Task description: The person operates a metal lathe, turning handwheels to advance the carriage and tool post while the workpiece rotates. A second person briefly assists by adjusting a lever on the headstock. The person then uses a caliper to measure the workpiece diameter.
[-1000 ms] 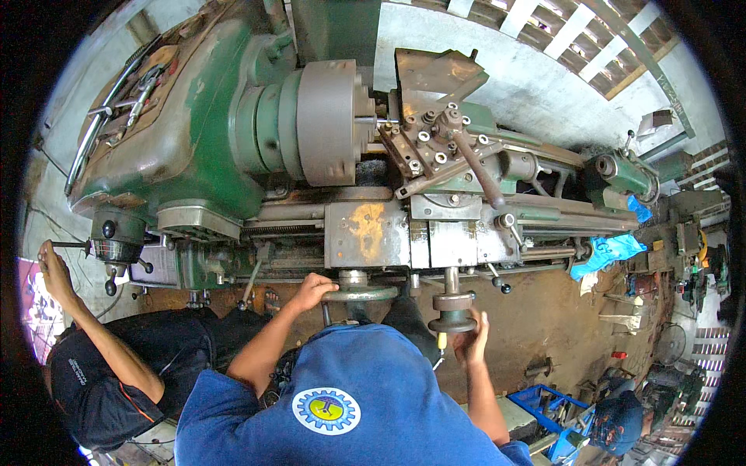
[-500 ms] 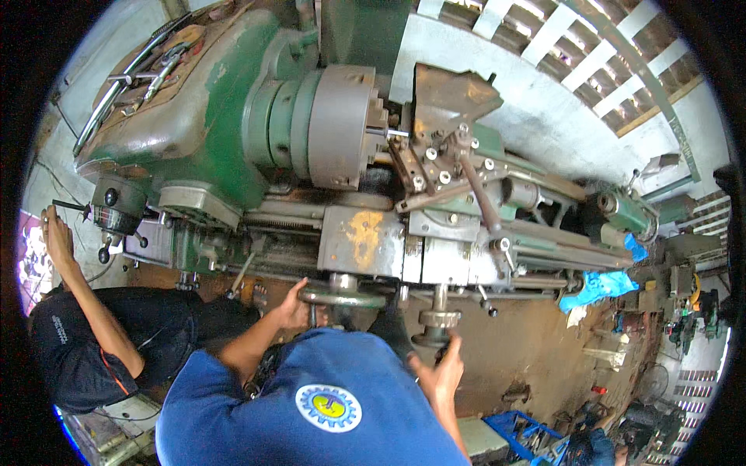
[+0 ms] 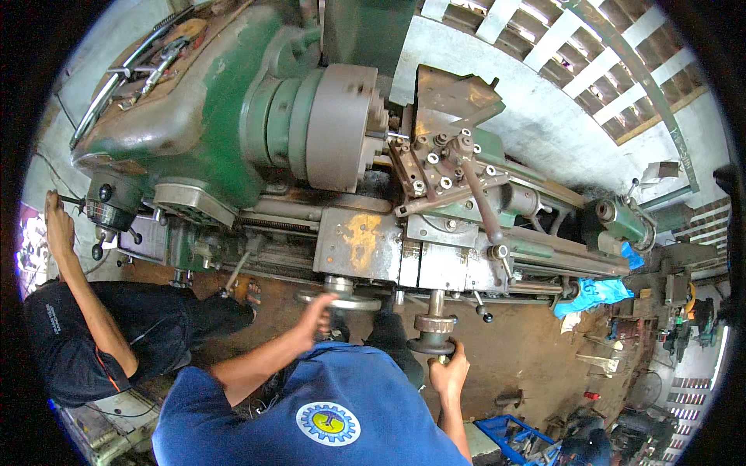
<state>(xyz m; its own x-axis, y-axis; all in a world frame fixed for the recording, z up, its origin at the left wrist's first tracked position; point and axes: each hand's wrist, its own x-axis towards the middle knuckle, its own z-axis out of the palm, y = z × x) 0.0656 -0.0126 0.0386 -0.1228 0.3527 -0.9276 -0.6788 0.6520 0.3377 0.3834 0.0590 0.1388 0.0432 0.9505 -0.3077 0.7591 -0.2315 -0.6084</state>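
Head view: lathe point(image 3: 311, 147) closer, larger.

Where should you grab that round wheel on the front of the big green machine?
Grab the handwheel by its rim, coming from the front, underneath. The rim is round and sticks out from the apron; the left hand grips it there already. The right hand holds a smaller crank.

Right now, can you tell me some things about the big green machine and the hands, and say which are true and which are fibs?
1. The left hand rests on the large handwheel. True.
2. The right hand holds a hammer. False: it grips the small crank handle.
3. The lathe is painted red. False: it is green and grey.
4. Another person's hand reaches the machine's far left end. True.
5. A blue cloth lies near the machine's right end. True.
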